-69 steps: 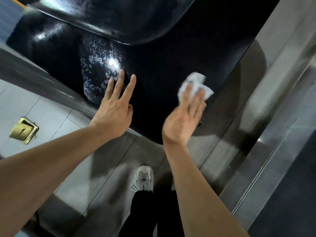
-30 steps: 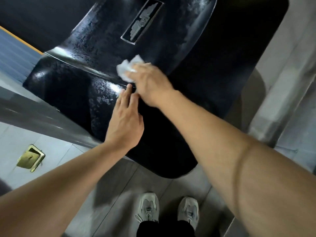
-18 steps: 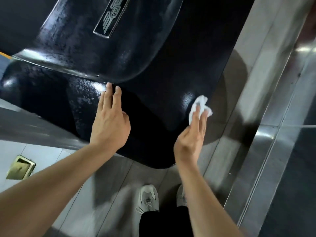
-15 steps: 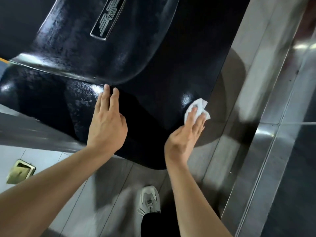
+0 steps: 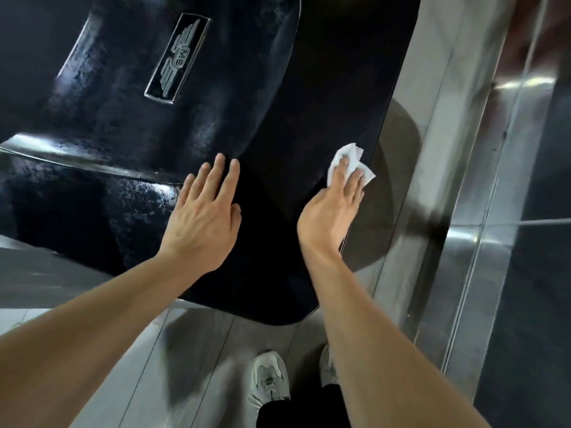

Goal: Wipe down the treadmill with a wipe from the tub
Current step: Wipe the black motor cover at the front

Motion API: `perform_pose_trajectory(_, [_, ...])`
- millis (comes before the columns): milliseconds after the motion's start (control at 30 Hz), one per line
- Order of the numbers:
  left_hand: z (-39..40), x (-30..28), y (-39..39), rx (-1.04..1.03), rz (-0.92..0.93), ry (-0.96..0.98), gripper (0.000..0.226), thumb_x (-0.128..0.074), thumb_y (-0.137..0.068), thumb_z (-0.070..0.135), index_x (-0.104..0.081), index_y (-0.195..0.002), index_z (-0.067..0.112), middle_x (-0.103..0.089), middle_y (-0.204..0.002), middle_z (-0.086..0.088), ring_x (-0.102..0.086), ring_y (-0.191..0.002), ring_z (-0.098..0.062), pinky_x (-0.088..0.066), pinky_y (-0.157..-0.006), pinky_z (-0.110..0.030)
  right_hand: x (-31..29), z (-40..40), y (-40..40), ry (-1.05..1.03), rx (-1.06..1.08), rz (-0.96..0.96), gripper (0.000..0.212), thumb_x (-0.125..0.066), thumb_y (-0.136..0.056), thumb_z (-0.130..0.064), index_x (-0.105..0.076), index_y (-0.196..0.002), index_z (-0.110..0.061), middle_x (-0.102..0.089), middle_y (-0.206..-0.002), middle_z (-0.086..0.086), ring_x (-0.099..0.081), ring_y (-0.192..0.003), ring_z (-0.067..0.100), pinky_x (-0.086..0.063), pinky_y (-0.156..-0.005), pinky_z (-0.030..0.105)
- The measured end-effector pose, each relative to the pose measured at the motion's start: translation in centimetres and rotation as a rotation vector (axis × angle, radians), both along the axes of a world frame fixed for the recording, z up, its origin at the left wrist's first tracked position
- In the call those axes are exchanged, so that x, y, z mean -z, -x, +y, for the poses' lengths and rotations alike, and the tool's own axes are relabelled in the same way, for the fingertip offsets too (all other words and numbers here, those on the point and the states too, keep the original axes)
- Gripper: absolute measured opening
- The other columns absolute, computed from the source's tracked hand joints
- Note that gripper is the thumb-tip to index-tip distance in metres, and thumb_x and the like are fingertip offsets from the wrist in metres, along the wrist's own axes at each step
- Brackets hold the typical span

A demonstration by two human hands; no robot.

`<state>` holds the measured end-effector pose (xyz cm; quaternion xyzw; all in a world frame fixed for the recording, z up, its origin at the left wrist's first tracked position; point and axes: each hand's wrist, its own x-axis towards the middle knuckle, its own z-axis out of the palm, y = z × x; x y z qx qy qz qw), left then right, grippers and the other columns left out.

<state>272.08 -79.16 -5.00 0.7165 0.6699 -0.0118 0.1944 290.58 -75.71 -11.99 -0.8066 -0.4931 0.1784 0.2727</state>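
Right hand (image 5: 332, 208): fingers flat, wipe (image 5: 350, 163) pressed to cover (image 5: 309, 112) at its right edge. Left hand (image 5: 205, 217): spread flat on cover, left of wipe. Risk: wipe may be dragged off the edge; wet patches may be missed. Badge (image 5: 177, 58) above; tiled floor (image 5: 197, 350) below.

One badge, one monogram for you to read.

You can make out the letters "MB" in a small ring, flanked by silver wing-like stripes, on the narrow dark badge (image 5: 177, 58) set into the glossy black treadmill cover (image 5: 117, 125). You will find no other legible writing here.
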Motion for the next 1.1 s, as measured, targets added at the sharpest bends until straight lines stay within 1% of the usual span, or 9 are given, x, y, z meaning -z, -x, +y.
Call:
perform_pose_trajectory(133, [0.2, 0.4, 0.3, -0.005, -0.025, 0.018, 0.067, -0.031, -0.104, 0.027, -0.002, -0.164, 0.019, 0.002, -0.171, -0.006, -0.001, -0.158, -0.027, 0.0, -0.128, -0.041, -1.0, 0.5, 5.5, -0.192, -0.653, -0.036, 0.059, -0.033, -0.095, -0.01, -0.043, -0.152, -0.014, -0.036, -0.16, 0.016, -0.026, -0.152, 0.03, -0.017, -0.125, 0.048])
perform_pose_trajectory(200, [0.5, 0.1, 0.7, 0.005, -0.038, 0.064, 0.069, -0.031, -0.103, 0.027, 0.002, -0.163, 0.022, 0.007, -0.171, -0.002, 0.003, -0.158, -0.024, 0.002, -0.127, -0.039, -0.8, 0.4, 4.4, -0.192, -0.742, -0.085, 0.061, -0.035, -0.093, -0.01, -0.041, -0.154, -0.015, -0.035, -0.161, 0.013, -0.027, -0.152, 0.026, -0.02, -0.125, 0.045])
perform_pose_trajectory(367, [0.8, -0.8, 0.5, 0.038, 0.011, 0.152, 0.082, -0.041, -0.104, 0.03, 0.019, -0.16, 0.024, 0.023, -0.168, -0.003, 0.016, -0.156, -0.024, 0.008, -0.126, -0.038, -0.4, -1.2, -3.2, 0.089, -0.049, 0.111, 0.069, -0.032, -0.099, 0.001, -0.023, -0.16, -0.031, -0.023, -0.166, 0.004, -0.028, -0.15, 0.023, -0.032, -0.12, 0.043])
perform_pose_trajectory(467, [1.5, -1.1, 0.6, 0.051, 0.054, 0.223, 0.083, -0.038, -0.105, 0.037, 0.026, -0.157, 0.025, 0.03, -0.165, -0.003, 0.02, -0.155, -0.023, 0.01, -0.125, -0.038, -0.9, -0.3, -2.5, 0.111, 0.021, 0.111, 0.07, -0.035, -0.102, 0.001, -0.017, -0.161, -0.032, -0.012, -0.169, 0.007, -0.015, -0.155, 0.024, -0.021, -0.125, 0.041])
perform_pose_trajectory(700, [1.9, -1.9, 0.1, 0.031, 0.101, 0.309, 0.08, -0.032, -0.107, 0.038, 0.031, -0.154, 0.027, 0.035, -0.162, 0.001, 0.024, -0.153, -0.019, 0.007, -0.127, -0.038, -2.3, 7.7, 4.7, -0.201, -0.938, -0.088, 0.059, -0.038, -0.092, -0.011, -0.048, -0.149, -0.017, -0.038, -0.159, 0.011, -0.03, -0.15, 0.028, -0.016, -0.126, 0.039])
perform_pose_trajectory(833, [2.3, -2.7, -0.6, -0.025, 0.079, 0.372, 0.08, -0.032, -0.107, 0.037, 0.031, -0.154, 0.026, 0.036, -0.162, 0.001, 0.025, -0.153, -0.019, 0.006, -0.127, -0.038, -1.1, 9.5, -1.8, -0.113, -0.483, 0.12, 0.068, -0.036, -0.094, 0.003, -0.041, -0.15, -0.036, -0.042, -0.152, -0.003, -0.042, -0.138, 0.024, -0.038, -0.112, 0.042])
perform_pose_trajectory(967, [2.6, -3.1, -1.4, -0.057, 0.086, 0.394, 0.084, -0.035, -0.107, 0.034, 0.035, -0.152, 0.026, 0.04, -0.16, 0.002, 0.027, -0.152, -0.019, 0.008, -0.126, -0.036, 0.1, 8.4, -4.8, -0.037, -0.043, 0.17, 0.064, -0.041, -0.1, 0.004, -0.037, -0.156, -0.026, -0.03, -0.164, 0.007, -0.023, -0.153, 0.021, -0.025, -0.123, 0.043])
perform_pose_trajectory(1033, [2.6, -3.1, -1.6, -0.086, 0.08, 0.412, 0.085, -0.037, -0.106, 0.031, 0.034, -0.153, 0.026, 0.039, -0.161, 0.003, 0.027, -0.152, -0.019, 0.008, -0.125, -0.035, -0.4, 8.6, -2.3, -0.029, -0.066, 0.164, 0.065, -0.04, -0.095, 0.006, -0.041, -0.154, -0.021, -0.034, -0.161, 0.013, -0.028, -0.151, 0.027, -0.019, -0.126, 0.038])
perform_pose_trajectory(1100, [2.8, -3.3, -1.7, -0.111, 0.062, 0.415, 0.087, -0.041, -0.105, 0.03, 0.032, -0.153, 0.029, 0.036, -0.162, 0.004, 0.025, -0.153, -0.018, 0.004, -0.126, -0.036, -1.4, 7.7, 1.5, -0.109, -0.383, 0.132, 0.059, -0.038, -0.093, -0.001, -0.048, -0.15, -0.016, -0.04, -0.157, 0.013, -0.033, -0.148, 0.03, -0.013, -0.125, 0.031])
